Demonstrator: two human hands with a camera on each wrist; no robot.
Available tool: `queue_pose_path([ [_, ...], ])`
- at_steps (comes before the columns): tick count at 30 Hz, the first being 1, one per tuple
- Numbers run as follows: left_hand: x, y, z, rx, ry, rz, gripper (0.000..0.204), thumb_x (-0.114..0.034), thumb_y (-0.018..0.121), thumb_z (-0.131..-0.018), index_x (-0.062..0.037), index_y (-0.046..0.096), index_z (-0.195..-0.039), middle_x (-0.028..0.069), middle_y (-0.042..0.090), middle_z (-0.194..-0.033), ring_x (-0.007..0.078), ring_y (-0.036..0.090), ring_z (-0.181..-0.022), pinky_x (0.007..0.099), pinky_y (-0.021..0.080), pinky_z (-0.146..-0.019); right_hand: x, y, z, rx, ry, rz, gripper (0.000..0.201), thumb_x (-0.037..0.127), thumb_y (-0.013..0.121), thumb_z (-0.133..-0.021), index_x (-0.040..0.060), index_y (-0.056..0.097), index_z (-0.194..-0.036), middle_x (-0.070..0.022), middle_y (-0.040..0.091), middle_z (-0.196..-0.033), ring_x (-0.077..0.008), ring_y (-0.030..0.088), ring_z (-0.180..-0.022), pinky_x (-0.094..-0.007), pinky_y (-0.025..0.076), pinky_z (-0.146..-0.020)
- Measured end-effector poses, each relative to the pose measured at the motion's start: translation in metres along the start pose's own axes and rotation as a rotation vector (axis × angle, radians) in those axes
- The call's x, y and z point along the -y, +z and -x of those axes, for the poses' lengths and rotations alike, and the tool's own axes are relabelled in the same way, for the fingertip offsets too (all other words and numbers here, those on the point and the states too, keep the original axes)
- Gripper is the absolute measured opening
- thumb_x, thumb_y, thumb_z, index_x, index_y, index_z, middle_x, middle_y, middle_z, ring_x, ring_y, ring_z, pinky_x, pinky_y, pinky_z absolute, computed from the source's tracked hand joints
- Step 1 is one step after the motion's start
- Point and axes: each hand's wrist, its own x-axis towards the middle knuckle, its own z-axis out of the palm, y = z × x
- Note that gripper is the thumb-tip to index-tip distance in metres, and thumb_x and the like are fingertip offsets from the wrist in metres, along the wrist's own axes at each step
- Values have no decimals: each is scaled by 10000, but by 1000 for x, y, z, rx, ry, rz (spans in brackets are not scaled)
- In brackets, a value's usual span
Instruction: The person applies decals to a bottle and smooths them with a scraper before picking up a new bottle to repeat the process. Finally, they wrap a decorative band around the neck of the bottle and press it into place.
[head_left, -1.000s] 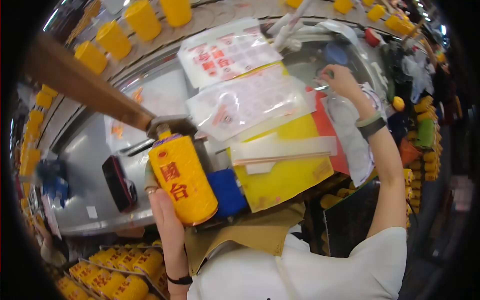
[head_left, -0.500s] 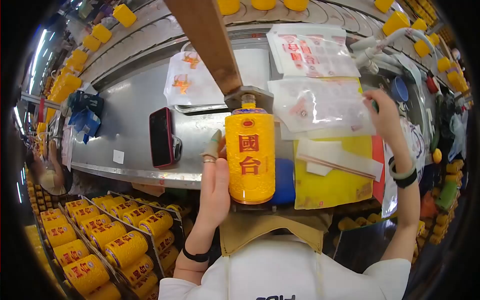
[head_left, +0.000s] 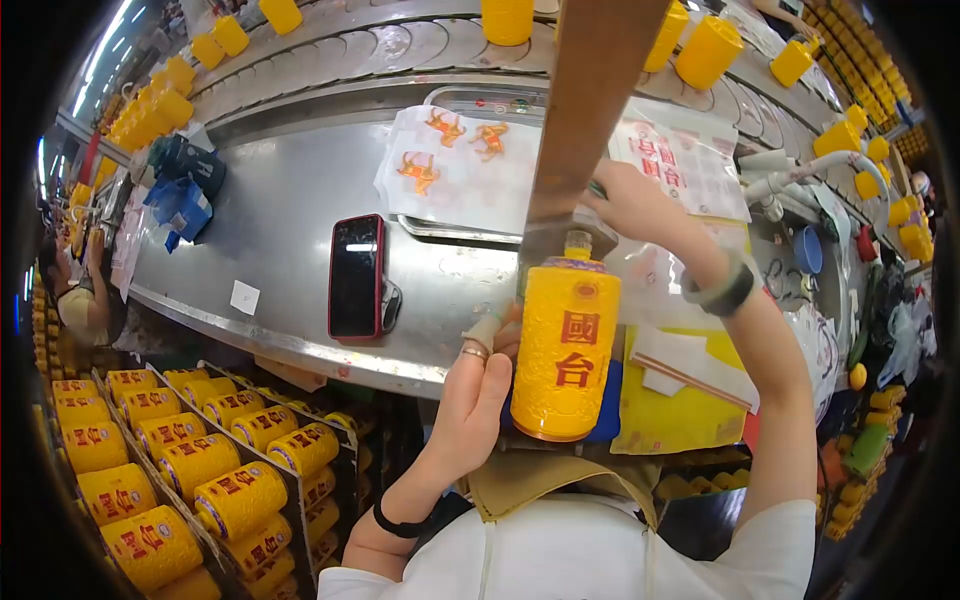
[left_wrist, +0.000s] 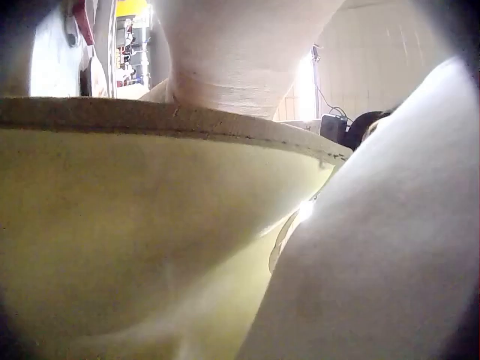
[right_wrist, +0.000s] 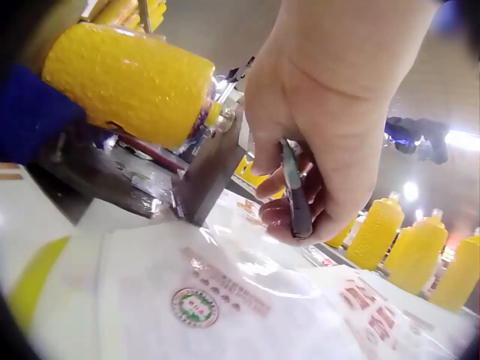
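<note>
beside the left grip [head_left: 471, 402], yellow bottle [head_left: 565, 348]

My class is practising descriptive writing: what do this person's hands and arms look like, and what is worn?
Short white sleeves leave both forearms bare. The left hand wears a ring and a pale finger cover, with a black band at the wrist. The right hand has a pale band and black strap at its wrist.

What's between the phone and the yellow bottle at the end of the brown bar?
Bare metal bench, then fingers of the left hand beside the bottle, in the head view.
</note>
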Motion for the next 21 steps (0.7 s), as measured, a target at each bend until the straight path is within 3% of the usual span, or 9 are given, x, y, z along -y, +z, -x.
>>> queue_pose_path([
  [2, 2, -6, 3, 6, -11, -31, 612, -381, 299, -1158, 42, 314, -1599, 196, 435, -1582, 293, 484, -1408, 425, 358, -1196, -20, 19, -30, -36, -55, 26, 292, 175, 621, -970, 56, 694, -1227, -228, 672, -1103, -403, 666, -1048, -471, 541, -904],
  [4, 3, -10, 4, -3, -28, -11, 612, -389, 294, -1158, 40, 333, -1593, 198, 448, -1572, 290, 495, -1393, 424, 373, -1184, -38, 35, -50, -77, -102, 58, 335, 164, 611, -964, 86, 682, -1282, -233, 655, -1143, -410, 660, -1073, -481, 543, -916],
  [6, 3, -11, 3, 17, -43, 9, 613, -396, 289, -1157, 38, 352, -1587, 200, 461, -1561, 288, 505, -1379, 424, 388, -1172, -49, 42, -56, 219, -84, 122, 404, 146, 602, -956, 145, 649, -1358, -229, 625, -1176, -415, 641, -1106, -485, 542, -923],
  [7, 4, -11, 3, 0, -43, 17, 574, -340, 321, -1152, 43, 364, -1577, 201, 475, -1550, 285, 519, -1363, 418, 395, -1164, -36, 34, -49, 129, -95, 174, 395, 136, 593, -960, 149, 652, -1351, -218, 626, -1186, -406, 630, -1125, -484, 539, -931],
  [10, 6, -10, 1, -4, -36, -10, 587, -351, 329, -1153, 69, 380, -1559, 204, 487, -1538, 276, 525, -1355, 408, 401, -1151, 6, -2, -8, -68, -27, 160, 357, 125, 592, -966, 127, 662, -1317, -194, 639, -1210, -373, 612, -1165, -476, 528, -954],
  [12, 5, -7, -1, 2, -21, -37, 600, -365, 318, -1155, 76, 380, -1557, 208, 490, -1532, 274, 520, -1360, 409, 393, -1155, 13, -18, 20, -207, -52, 36, 297, 132, 633, -985, 75, 672, -1273, -183, 678, -1164, -354, 654, -1045, -435, 520, -919],
  [13, 5, -6, -2, 23, -24, -36, 600, -365, 318, -1155, 76, 380, -1557, 208, 490, -1532, 274, 520, -1360, 409, 393, -1155, 4, -23, 37, -228, -29, 9, 265, 119, 646, -979, 84, 693, -1237, -158, 668, -1076, -344, 651, -1003, -436, 516, -886],
  [18, 6, 5, -5, 26, 37, -49, 588, -352, 314, -1158, 78, 376, -1554, 193, 499, -1509, 262, 489, -1380, 403, 344, -1185, -35, -25, 131, -201, 109, 235, 313, 79, 694, -907, 112, 714, -1218, -132, 644, -1049, -338, 646, -987, -420, 520, -883],
  [21, 4, 12, -5, 0, 30, -50, 572, -334, 312, -1160, 74, 369, -1556, 189, 501, -1500, 256, 482, -1382, 392, 331, -1192, -12, 0, 167, -232, 58, 310, 363, 56, 687, -853, 145, 712, -1203, -110, 622, -1021, -327, 638, -975, -431, 512, -838],
])
